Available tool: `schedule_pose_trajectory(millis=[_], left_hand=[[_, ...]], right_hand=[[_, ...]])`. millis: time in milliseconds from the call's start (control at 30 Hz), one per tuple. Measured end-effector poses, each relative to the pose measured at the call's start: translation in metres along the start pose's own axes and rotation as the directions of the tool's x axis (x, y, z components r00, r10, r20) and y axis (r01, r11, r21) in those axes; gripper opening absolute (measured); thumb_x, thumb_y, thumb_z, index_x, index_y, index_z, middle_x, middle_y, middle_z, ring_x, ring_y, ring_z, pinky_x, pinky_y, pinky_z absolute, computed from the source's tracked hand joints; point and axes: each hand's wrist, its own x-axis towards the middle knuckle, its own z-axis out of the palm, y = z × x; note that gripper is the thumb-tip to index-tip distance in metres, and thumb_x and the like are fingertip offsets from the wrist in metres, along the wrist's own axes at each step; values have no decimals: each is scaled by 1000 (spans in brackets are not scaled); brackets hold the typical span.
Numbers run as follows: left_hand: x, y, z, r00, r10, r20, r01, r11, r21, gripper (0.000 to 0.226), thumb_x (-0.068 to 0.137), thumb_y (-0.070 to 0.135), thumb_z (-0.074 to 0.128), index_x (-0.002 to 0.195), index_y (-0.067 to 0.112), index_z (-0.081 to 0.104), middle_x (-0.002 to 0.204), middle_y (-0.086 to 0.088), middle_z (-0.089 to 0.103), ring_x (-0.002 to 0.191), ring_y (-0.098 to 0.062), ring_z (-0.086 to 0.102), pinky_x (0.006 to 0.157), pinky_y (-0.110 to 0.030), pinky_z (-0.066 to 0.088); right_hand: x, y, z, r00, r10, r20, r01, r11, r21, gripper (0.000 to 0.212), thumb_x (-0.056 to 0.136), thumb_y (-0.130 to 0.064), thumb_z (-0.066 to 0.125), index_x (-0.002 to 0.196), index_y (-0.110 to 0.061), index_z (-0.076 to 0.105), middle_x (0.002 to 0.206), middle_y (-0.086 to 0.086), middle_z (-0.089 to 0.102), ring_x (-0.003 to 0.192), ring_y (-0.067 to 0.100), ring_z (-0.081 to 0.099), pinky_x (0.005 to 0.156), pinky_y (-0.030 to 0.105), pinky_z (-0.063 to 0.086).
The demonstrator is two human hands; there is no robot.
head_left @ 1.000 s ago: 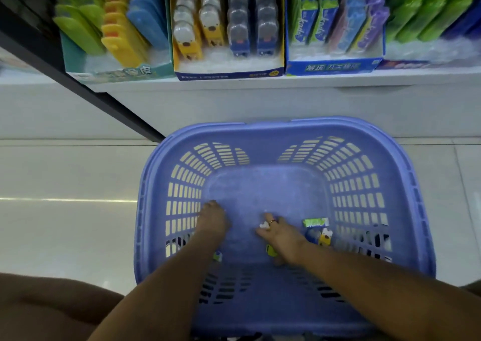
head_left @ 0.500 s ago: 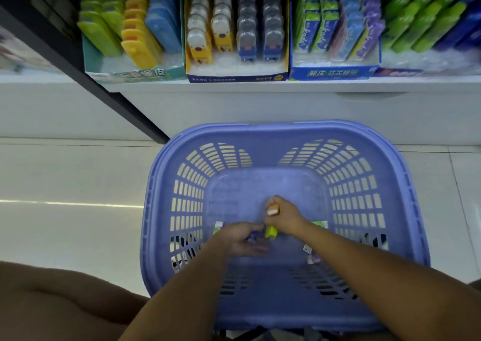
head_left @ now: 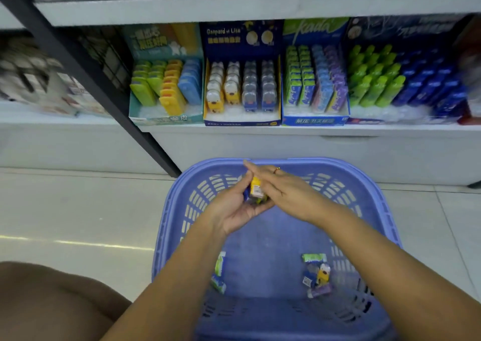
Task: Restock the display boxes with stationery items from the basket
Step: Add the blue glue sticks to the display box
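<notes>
A purple plastic basket (head_left: 374,192) stands on the floor below the shelf. Above its far part, my left hand (head_left: 231,208) cups a small bunch of stationery items (head_left: 255,189), yellow and blue, fingers curled round them. My right hand (head_left: 283,192) lies against the bunch from the right with straight fingers. A few packets lie in the basket: a green and white one (head_left: 220,262) at the left, a cluster (head_left: 317,275) with a yellow dog-shaped piece at the right. The dark blue display box (head_left: 242,118) on the shelf holds dog-shaped items in rows.
Beside it stand a teal box (head_left: 166,118) of yellow, green and blue items, a blue box (head_left: 315,121) of green, blue and purple packs, and a box (head_left: 390,117) of green and blue bottles. A black shelf post (head_left: 86,72) slants at the left. My knee (head_left: 52,301) is at the lower left.
Both hands rose from the basket floor to above its far rim, bringing the picked items together in my left hand. The camera tilted up, showing more of the shelf.
</notes>
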Motion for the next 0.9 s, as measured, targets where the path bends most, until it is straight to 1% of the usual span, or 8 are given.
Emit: schedule_pose_trajectory(millis=[167, 267, 367, 533, 633, 767, 833, 900], left_hand=[[-44, 39, 36, 995, 102, -1, -99, 961, 259, 32, 83, 31, 60, 103, 8, 68, 92, -6, 68, 78, -10, 67, 64, -24, 57], [-67, 54, 57, 990, 133, 40, -138, 895, 423, 17, 73, 21, 68, 83, 7, 70, 76, -6, 64, 66, -8, 65, 59, -21, 56], [-81, 67, 72, 988, 134, 80, -156, 863, 480, 21, 85, 8, 60, 70, 11, 75, 68, -3, 62, 60, -7, 61, 54, -20, 54], [-87, 82, 85, 989, 145, 22, -129, 788, 602, 8, 88, 4, 59, 81, 7, 59, 67, -3, 54, 54, -6, 57, 52, -20, 53], [-78, 86, 85, 985, 173, -6, -126, 745, 655, 10, 87, 4, 61, 78, 7, 59, 64, -1, 54, 52, -4, 57, 55, -20, 54], [-60, 83, 87, 981, 183, -64, -111, 799, 591, 3, 86, 4, 62, 84, 5, 60, 75, -5, 55, 62, -8, 57, 55, -21, 54], [-52, 81, 88, 981, 174, -87, -95, 818, 568, 3, 86, 4, 63, 87, 4, 61, 78, -5, 57, 65, -10, 58, 55, -21, 54], [-45, 80, 88, 984, 152, -94, -76, 834, 546, 5, 85, 4, 64, 89, 4, 61, 76, -4, 60, 63, -9, 60, 55, -22, 54]], right_hand=[[-15, -41, -42, 994, -86, -65, 87, 996, 12, 48, 100, -22, 43, 145, -31, 29, 138, -1, 51, 125, 9, 47, 103, 21, 35], [-26, -57, -61, 982, -145, -119, 163, 974, 155, 52, 94, -19, 54, 141, -33, 38, 116, -8, 60, 82, -11, 57, 76, 4, 41], [-33, -62, -78, 980, -130, -153, 181, 900, 397, 52, 90, -21, 61, 135, -39, 42, 109, 8, 68, 55, 15, 53, 49, 14, 42], [-34, -41, -100, 913, 294, -284, 69, 574, 816, 33, 98, -36, 43, 106, -10, 60, 58, 7, 66, 27, 8, 32, 29, 10, 20], [-34, -24, -110, 901, 397, -177, 1, 405, 915, 34, 97, -30, 36, 88, -6, 58, 44, 7, 47, 25, 9, 22, 32, 10, 11], [-32, -10, -115, 953, 295, -70, -19, 290, 957, 31, 94, -18, 37, 99, -2, 63, 60, 3, 55, 36, 6, 31, 35, 17, 20], [-31, -4, -117, 953, 280, -113, 35, 270, 962, 30, 91, -24, 48, 105, -1, 61, 69, 5, 64, 42, 5, 37, 37, 15, 28], [-27, 1, -120, 914, 340, -221, 90, 362, 928, 32, 84, -30, 57, 99, -2, 62, 72, 11, 70, 41, 5, 38, 37, 14, 30]])
